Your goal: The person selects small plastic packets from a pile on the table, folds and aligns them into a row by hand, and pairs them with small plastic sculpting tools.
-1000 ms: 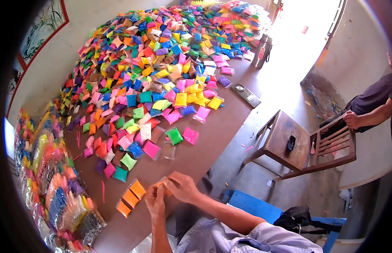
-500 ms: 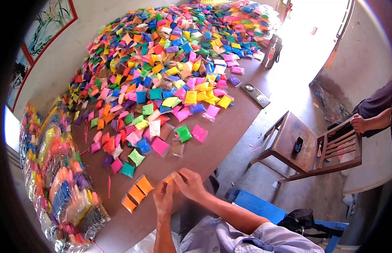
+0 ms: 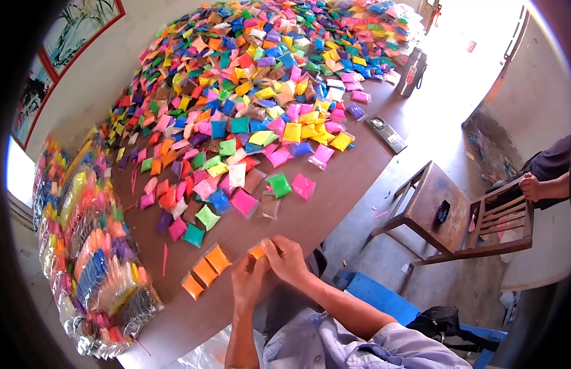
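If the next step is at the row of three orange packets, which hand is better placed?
Likely the left hand: it is nearer the three orange packets, and the right hand is on its far side.

Own hands: 2 tot., i.e. L hand (image 3: 246,280) & R hand (image 3: 288,259). Orange pkts nearby: 4 tot., viz. 3 row pkts (image 3: 205,271) on 1 surface (image 3: 301,222) + 1 held pkt (image 3: 256,252). Pile pkts (image 3: 291,132), mixed cols: hundreds approx., too many for exact no. Bagged bundles (image 3: 92,270): several, overlapping, exact qty unclear. Flask (image 3: 413,72): 1. Flat device (image 3: 385,134): 1. Wooden chair (image 3: 425,206): 1, w/ 1 small blk item (image 3: 443,212). Blk bag (image 3: 434,323): 1. Other person's hand (image 3: 531,187): 1. Red-framed pics (image 3: 76,32): 2.
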`<state>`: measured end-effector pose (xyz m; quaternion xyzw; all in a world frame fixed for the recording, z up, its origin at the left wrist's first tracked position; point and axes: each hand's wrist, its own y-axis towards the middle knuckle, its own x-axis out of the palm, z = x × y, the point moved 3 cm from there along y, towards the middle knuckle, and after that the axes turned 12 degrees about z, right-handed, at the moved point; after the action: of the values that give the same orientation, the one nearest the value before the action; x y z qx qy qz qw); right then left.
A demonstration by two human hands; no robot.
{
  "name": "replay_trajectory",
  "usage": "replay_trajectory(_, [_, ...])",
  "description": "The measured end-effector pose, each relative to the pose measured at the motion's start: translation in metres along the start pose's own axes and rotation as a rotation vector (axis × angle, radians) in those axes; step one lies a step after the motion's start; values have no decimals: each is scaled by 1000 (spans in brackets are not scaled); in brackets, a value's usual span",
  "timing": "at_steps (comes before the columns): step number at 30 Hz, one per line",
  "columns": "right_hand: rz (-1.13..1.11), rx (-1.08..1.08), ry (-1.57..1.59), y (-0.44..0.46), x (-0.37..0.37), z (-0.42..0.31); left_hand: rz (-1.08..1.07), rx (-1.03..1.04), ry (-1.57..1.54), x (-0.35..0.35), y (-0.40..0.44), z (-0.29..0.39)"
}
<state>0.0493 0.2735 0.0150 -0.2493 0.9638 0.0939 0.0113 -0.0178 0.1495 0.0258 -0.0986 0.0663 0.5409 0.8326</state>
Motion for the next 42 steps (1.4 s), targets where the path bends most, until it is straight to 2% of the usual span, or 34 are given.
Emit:
replay_trajectory(7, [-78,68,-83,3,0,-5,-24,-81,-46,-6,-2,-5])
replay_trajectory(13, [31,72,0,2,2,5,-56,-137,-70,1,-6,9])
replay_trajectory(16, [-2,93,17,1,5,2,-36,-71,-93,2,-4,-11])
replay_trajectory(22, [-40,89,31,1,4,2,-71,-22,-135,0,-6,-9])
replay_trajectory(24, [-7,47,81,2,5,-2,-21,26,-177,0,-7,-7])
replay_trajectory(27, [-12,-2,-45,1,2,-1,51,-68,-249,-2,-5,-5])
replay_trajectory(31, [-47,-34,-74,0,2,1,99,-69,-268,-3,-2,-16])
replay_trajectory(33, [-52,-56,-82,0,2,-1,46,-39,-308,-5,2,-27])
replay_trajectory(37, [-29,-44,-51,0,2,8,87,-14,-218,-2,2,-30])
replay_trajectory(40, [-61,-75,-62,-1,1,2,117,-39,-352,2,0,-25])
replay_trajectory(42, [-74,-72,-57,-1,1,2,85,-38,-331,-4,0,-25])
